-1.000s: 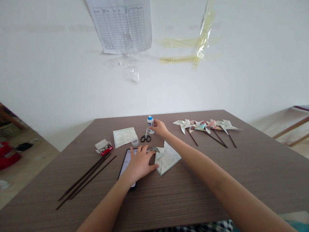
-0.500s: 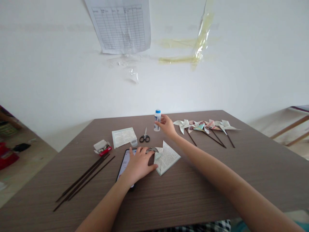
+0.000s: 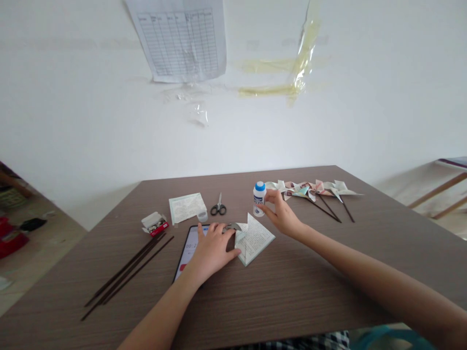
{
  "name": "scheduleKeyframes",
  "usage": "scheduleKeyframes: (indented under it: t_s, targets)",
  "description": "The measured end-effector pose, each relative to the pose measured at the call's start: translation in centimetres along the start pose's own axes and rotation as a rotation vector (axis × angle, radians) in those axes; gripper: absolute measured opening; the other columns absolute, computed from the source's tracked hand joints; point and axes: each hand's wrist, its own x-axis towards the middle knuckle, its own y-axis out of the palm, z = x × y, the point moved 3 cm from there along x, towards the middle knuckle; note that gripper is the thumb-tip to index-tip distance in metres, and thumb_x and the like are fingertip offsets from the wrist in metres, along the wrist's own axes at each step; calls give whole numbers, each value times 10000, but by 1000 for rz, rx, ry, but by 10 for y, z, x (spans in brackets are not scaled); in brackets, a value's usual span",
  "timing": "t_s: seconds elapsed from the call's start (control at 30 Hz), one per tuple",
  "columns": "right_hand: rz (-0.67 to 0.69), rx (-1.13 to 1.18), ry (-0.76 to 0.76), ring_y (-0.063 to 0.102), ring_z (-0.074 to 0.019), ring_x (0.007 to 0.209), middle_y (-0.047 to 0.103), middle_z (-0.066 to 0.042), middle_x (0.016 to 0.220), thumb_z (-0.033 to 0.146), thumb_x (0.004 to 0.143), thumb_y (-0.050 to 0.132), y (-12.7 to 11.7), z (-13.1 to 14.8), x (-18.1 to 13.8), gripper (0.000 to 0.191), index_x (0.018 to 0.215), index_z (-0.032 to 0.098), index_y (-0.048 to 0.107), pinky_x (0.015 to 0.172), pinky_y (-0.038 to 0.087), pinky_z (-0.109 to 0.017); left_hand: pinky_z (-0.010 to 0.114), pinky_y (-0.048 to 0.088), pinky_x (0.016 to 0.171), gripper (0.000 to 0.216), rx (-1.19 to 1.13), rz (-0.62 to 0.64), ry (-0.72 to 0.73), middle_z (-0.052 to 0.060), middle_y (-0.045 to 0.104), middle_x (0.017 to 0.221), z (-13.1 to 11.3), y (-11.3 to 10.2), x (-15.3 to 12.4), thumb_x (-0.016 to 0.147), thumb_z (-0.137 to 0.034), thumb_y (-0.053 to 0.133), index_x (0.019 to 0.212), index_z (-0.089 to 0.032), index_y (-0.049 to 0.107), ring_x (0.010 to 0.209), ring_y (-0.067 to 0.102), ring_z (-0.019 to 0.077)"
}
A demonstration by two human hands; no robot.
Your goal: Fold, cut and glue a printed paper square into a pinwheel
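My right hand (image 3: 282,214) pinches a small white glue bottle (image 3: 259,200) with a blue cap, keeping it upright behind and right of the paper. Whether its base touches the table I cannot tell. My left hand (image 3: 216,250) is at the left edge of a printed, partly folded paper (image 3: 255,239), its thumb and fingertips on the folded part. One corner of the paper stands up. By the left fingertips is a grey curved piece (image 3: 232,226), its kind unclear. Beneath this hand lies a phone (image 3: 187,250) with its screen lit, partly covered.
Scissors (image 3: 218,209), another paper (image 3: 187,207) and a small clear container (image 3: 202,216) lie farther back. On the left are an open red-and-white box (image 3: 155,223) and dark sticks (image 3: 124,272). Several paper pinwheels (image 3: 315,188) on sticks lie at the back right.
My right hand has brought the glue bottle to the right and nearer to me. My left hand stays by the paper, both shifting only slightly. More of the phone's screen shows.
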Motion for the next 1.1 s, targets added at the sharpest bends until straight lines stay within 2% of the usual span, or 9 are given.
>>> scheduleKeyframes:
  t_s: [0.1, 0.17, 0.27, 0.37, 0.47, 0.73, 0.87, 0.97, 1.1]
  targets:
    - [77, -104, -85, 783, -317, 1189, 776, -137, 1267, 365, 1124, 614, -14, 6, -21, 167, 1261, 284, 665, 1059, 664, -489, 878, 165, 1398, 525, -4, 1, -5, 144, 629, 1750, -2, 0, 0, 1053, -473, 722, 1560, -340, 742, 1690, 478, 457]
    - [126, -143, -98, 787, -287, 1169, 775, -135, 1283, 326, 1158, 560, -21, 6, -32, 217, 1283, 295, 735, 1028, 665, -428, 870, 166, 1401, 519, -5, 3, -10, 130, 616, 1766, -4, 0, 0, 1051, -475, 723, 1557, -362, 741, 1702, 464, 450]
    - [146, -175, -116, 797, -271, 1154, 784, -123, 1275, 301, 1166, 566, -26, 2, -41, 271, 1317, 309, 791, 1008, 670, -400, 876, 171, 1396, 535, -7, 12, -11, 143, 593, 1787, -6, 0, 1, 1058, -475, 718, 1578, -347, 728, 1711, 452, 451]
    - [165, -204, -128, 809, -266, 1134, 801, -113, 1272, 307, 1158, 612, -28, -3, -41, 276, 1350, 314, 811, 988, 678, -396, 872, 173, 1399, 560, -5, 15, -8, 163, 583, 1792, -7, 1, 2, 1064, -473, 717, 1601, -311, 717, 1716, 450, 455]
    - [188, -223, -128, 813, -270, 1150, 816, -113, 1285, 293, 1159, 603, -33, -5, -39, 301, 1362, 323, 823, 1010, 675, -406, 858, 181, 1405, 547, 3, 6, -9, 152, 580, 1798, -7, 3, 3, 1071, -476, 714, 1597, -325, 719, 1720, 450, 444]
    - [233, -272, -149, 766, -327, 1328, 780, -145, 1431, 93, 1062, 517, -50, -9, -43, 540, 1427, 345, 826, 1133, 645, -505, 828, 186, 1421, 549, 8, 2, -11, 143, 577, 1802, -6, 6, 4, 1082, -488, 711, 1609, -334, 710, 1724, 451, 425]
    - [208, -334, -202, 750, -339, 1287, 784, -144, 1360, 41, 1027, 471, -45, -14, -42, 630, 1451, 353, 816, 1135, 637, -547, 833, 174, 1422, 557, 6, 12, -12, 153, 568, 1807, -8, 5, 4, 1084, -481, 716, 1616, -316, 705, 1735, 435, 422]
    - [152, -341, -173, 743, -343, 1225, 782, -138, 1269, 71, 1036, 511, -43, -18, -40, 569, 1416, 356, 827, 1119, 641, -553, 843, 181, 1415, 561, 3, 19, -18, 160, 565, 1808, -9, 4, 5, 1083, -474, 724, 1618, -307, 703, 1735, 433, 423]
    - [14, -308, -132, 729, -350, 1205, 765, -116, 1197, 132, 1059, 536, -49, -17, -38, 472, 1340, 361, 838, 1096, 639, -559, 853, 182, 1410, 557, -8, 8, -15, 173, 565, 1803, -10, 5, 5, 1086, -471, 727, 1613, -292, 708, 1730, 440, 435]
